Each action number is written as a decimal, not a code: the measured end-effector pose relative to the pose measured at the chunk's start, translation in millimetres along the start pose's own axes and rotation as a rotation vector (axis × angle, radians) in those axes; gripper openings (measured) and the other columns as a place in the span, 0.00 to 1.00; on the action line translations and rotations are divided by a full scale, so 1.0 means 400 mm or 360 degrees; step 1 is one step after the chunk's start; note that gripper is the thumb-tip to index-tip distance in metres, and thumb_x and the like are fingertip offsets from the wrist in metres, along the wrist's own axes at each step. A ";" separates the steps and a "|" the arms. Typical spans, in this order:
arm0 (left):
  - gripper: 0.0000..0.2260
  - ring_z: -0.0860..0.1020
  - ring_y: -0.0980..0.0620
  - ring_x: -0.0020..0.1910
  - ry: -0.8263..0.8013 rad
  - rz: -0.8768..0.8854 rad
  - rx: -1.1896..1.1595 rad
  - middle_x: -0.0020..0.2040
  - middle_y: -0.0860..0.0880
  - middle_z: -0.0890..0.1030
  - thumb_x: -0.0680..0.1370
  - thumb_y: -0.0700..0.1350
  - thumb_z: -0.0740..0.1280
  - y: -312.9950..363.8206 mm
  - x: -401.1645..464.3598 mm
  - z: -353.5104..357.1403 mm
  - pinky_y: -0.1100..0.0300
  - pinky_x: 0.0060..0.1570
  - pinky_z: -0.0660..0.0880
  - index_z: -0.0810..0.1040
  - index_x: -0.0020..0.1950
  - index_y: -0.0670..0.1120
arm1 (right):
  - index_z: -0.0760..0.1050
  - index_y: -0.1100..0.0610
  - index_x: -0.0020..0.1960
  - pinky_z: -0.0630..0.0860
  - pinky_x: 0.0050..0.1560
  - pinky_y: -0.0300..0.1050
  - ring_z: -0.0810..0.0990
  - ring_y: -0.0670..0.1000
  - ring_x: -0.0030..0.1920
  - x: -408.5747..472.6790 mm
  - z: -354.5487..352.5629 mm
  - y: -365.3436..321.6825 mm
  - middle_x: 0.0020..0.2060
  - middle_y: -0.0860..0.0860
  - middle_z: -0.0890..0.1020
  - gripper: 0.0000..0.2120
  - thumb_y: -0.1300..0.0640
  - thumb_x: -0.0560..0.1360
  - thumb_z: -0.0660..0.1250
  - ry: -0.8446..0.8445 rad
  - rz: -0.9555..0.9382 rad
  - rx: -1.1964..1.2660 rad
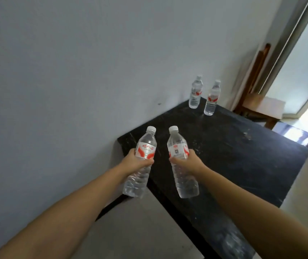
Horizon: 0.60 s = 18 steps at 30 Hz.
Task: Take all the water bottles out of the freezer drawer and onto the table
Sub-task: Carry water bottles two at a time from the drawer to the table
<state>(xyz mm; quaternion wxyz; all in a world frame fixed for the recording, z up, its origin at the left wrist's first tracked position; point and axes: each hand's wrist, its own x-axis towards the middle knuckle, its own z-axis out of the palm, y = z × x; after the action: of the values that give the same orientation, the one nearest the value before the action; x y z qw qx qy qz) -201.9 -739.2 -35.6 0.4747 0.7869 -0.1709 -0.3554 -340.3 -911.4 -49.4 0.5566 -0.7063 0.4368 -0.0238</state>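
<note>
Two held bottles (143, 161), two on table (233, 146).

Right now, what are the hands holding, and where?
Each holds one water bottle around its middle, at the label: left hand left bottle, right hand right bottle.

A single head-worn, wide-angle view looks forward and steeply down, tilted, from close behind two outstretched forearms. It faces the near corner of a black table (233, 156) set against a grey wall (74, 71), with the table's far corner farther off.
</note>
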 end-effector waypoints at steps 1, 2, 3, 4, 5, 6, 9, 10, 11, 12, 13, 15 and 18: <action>0.32 0.79 0.51 0.50 -0.0052 0.0013 0.0029 0.52 0.49 0.79 0.66 0.50 0.77 0.031 0.044 0.024 0.54 0.49 0.78 0.67 0.66 0.48 | 0.60 0.54 0.69 0.78 0.57 0.56 0.78 0.55 0.55 0.023 -0.035 0.002 0.57 0.53 0.76 0.40 0.43 0.65 0.75 0.0049 0.0007 0.0042; 0.33 0.80 0.48 0.51 -0.0085 0.0029 0.0069 0.54 0.47 0.79 0.65 0.50 0.77 0.058 0.080 0.046 0.50 0.54 0.78 0.67 0.66 0.47 | 0.61 0.54 0.69 0.78 0.57 0.56 0.78 0.55 0.55 0.041 -0.066 0.005 0.57 0.53 0.76 0.40 0.43 0.65 0.75 0.0090 0.0022 0.0076; 0.33 0.80 0.47 0.53 -0.0110 0.0041 0.0095 0.56 0.46 0.79 0.65 0.51 0.77 0.081 0.108 0.063 0.47 0.57 0.77 0.67 0.66 0.47 | 0.60 0.55 0.69 0.78 0.57 0.55 0.78 0.55 0.55 0.054 -0.091 0.007 0.57 0.53 0.76 0.40 0.44 0.65 0.75 0.0123 0.0031 0.0099; 0.33 0.79 0.47 0.54 -0.0158 0.0045 0.0115 0.57 0.46 0.79 0.65 0.51 0.77 0.106 0.144 0.091 0.47 0.58 0.76 0.67 0.67 0.47 | 0.60 0.54 0.69 0.78 0.57 0.55 0.78 0.55 0.55 0.071 -0.122 0.015 0.57 0.53 0.76 0.40 0.44 0.65 0.75 0.0182 0.0056 0.0125; 0.33 0.79 0.47 0.53 -0.0210 0.0044 0.0117 0.56 0.46 0.78 0.66 0.51 0.76 0.131 0.187 0.127 0.48 0.56 0.77 0.67 0.67 0.47 | 0.60 0.55 0.69 0.78 0.56 0.54 0.78 0.55 0.55 0.094 -0.160 0.028 0.57 0.53 0.76 0.40 0.44 0.65 0.75 0.0253 0.0085 0.0161; 0.32 0.80 0.48 0.52 -0.0229 0.0046 0.0086 0.55 0.46 0.78 0.67 0.51 0.76 0.145 0.210 0.149 0.49 0.53 0.77 0.67 0.66 0.47 | 0.60 0.55 0.69 0.78 0.56 0.52 0.78 0.54 0.55 0.106 -0.181 0.037 0.58 0.53 0.76 0.40 0.45 0.66 0.75 0.0281 0.0094 0.0190; 0.30 0.80 0.48 0.50 -0.0339 0.0012 -0.0043 0.54 0.46 0.79 0.69 0.54 0.74 0.186 0.290 0.227 0.52 0.47 0.79 0.67 0.66 0.46 | 0.61 0.55 0.69 0.79 0.52 0.48 0.79 0.52 0.53 0.147 -0.251 0.073 0.57 0.52 0.77 0.39 0.45 0.65 0.76 0.0373 0.0133 0.0285; 0.30 0.81 0.48 0.49 -0.0380 0.0005 -0.0071 0.54 0.46 0.79 0.70 0.54 0.74 0.197 0.319 0.252 0.53 0.45 0.79 0.67 0.66 0.46 | 0.61 0.55 0.69 0.79 0.50 0.48 0.79 0.52 0.53 0.161 -0.272 0.084 0.56 0.52 0.77 0.39 0.45 0.65 0.76 0.0413 0.0162 0.0318; 0.29 0.81 0.48 0.49 -0.0424 0.0004 -0.0086 0.54 0.46 0.79 0.70 0.54 0.73 0.208 0.350 0.277 0.54 0.44 0.79 0.67 0.65 0.46 | 0.61 0.55 0.68 0.78 0.49 0.47 0.79 0.52 0.52 0.177 -0.291 0.095 0.56 0.52 0.77 0.39 0.45 0.65 0.76 0.0454 0.0196 0.0351; 0.28 0.81 0.48 0.49 -0.0467 0.0003 -0.0084 0.54 0.46 0.79 0.70 0.54 0.73 0.222 0.386 0.305 0.54 0.43 0.79 0.67 0.65 0.46 | 0.62 0.55 0.68 0.78 0.48 0.47 0.79 0.52 0.52 0.199 -0.312 0.106 0.55 0.52 0.77 0.38 0.45 0.65 0.76 0.0509 0.0224 0.0384; 0.28 0.81 0.48 0.49 -0.0515 0.0001 -0.0072 0.54 0.46 0.79 0.70 0.54 0.73 0.239 0.427 0.333 0.55 0.43 0.79 0.67 0.65 0.45 | 0.62 0.55 0.67 0.78 0.46 0.46 0.79 0.52 0.52 0.225 -0.335 0.114 0.55 0.51 0.77 0.37 0.46 0.65 0.76 0.0570 0.0251 0.0419; 0.28 0.81 0.48 0.49 -0.0601 0.0010 -0.0031 0.54 0.46 0.79 0.70 0.53 0.74 0.273 0.501 0.382 0.56 0.42 0.78 0.67 0.64 0.45 | 0.62 0.54 0.67 0.77 0.43 0.44 0.79 0.51 0.51 0.268 -0.374 0.121 0.55 0.51 0.77 0.36 0.46 0.66 0.76 0.0665 0.0302 0.0454; 0.28 0.79 0.50 0.50 -0.0758 0.0037 0.0099 0.55 0.46 0.78 0.69 0.51 0.75 0.339 0.625 0.456 0.59 0.41 0.77 0.66 0.63 0.45 | 0.60 0.53 0.65 0.76 0.46 0.46 0.78 0.51 0.50 0.349 -0.432 0.122 0.53 0.51 0.76 0.34 0.46 0.67 0.75 0.0809 0.0365 0.0520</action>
<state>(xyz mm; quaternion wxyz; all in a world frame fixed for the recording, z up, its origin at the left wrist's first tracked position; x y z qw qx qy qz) -152.2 -1071.4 -71.3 0.4007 0.6931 -0.2979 -0.5199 -372.8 -1133.5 -86.5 0.5348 -0.5251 0.6290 -0.2063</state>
